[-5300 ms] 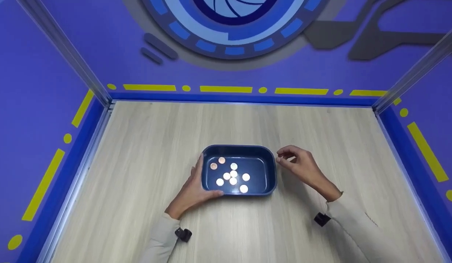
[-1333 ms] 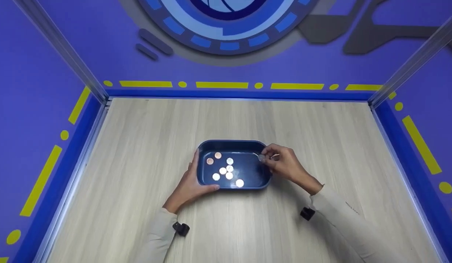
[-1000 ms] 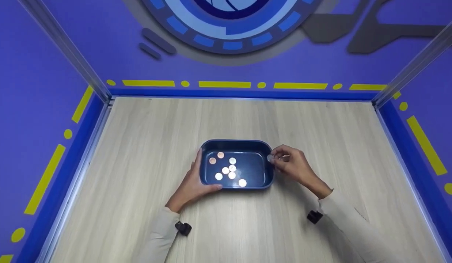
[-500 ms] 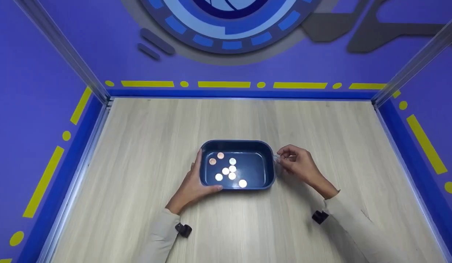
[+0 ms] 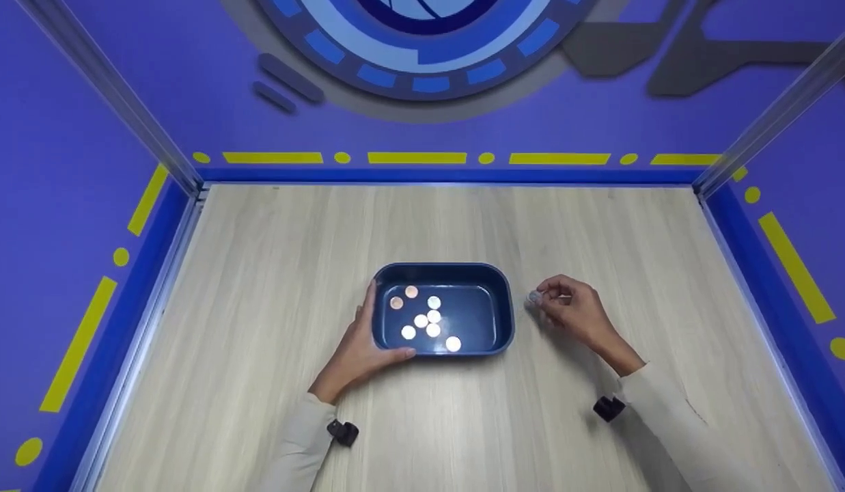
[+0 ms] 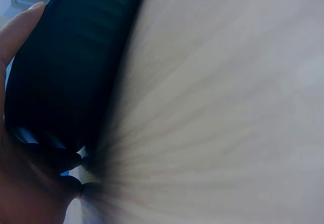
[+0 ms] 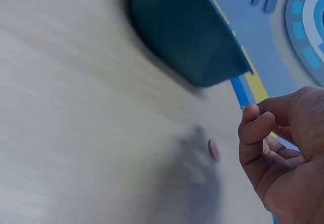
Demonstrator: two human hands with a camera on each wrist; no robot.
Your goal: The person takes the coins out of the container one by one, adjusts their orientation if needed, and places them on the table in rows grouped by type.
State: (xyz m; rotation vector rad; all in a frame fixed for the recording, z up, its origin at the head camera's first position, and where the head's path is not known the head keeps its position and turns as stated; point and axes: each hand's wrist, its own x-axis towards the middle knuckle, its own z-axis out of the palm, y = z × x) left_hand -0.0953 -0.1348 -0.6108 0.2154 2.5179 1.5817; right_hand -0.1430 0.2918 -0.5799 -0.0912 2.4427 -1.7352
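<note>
A dark blue rectangular container (image 5: 473, 320) with rounded corners stands on the table in the head view. Several coins lie flat on its floor, two copper-coloured coins (image 5: 396, 303) at the far left and the others bright silver. My left hand (image 5: 357, 355) grips the container's left end, thumb along the near rim and fingers down the side wall. Right of the container, my right hand (image 5: 580, 313) pinches a grey coin (image 5: 534, 297) between thumb and forefinger. Below that hand, the right wrist view shows a pinkish disc (image 7: 214, 151) at a slant; I cannot tell whether it rests on the table.
The light wood-grain tabletop (image 5: 285, 273) spreads around the container. Blue walls with yellow markings (image 5: 415, 158) rise along its back and both sides, with metal posts (image 5: 777, 123) at the corners. Small black devices (image 5: 343, 432) sit at both wrists.
About a second ago the coin in my right hand was at the container's right wall; it has moved right, clear of the rim. The container and left hand stay in place.
</note>
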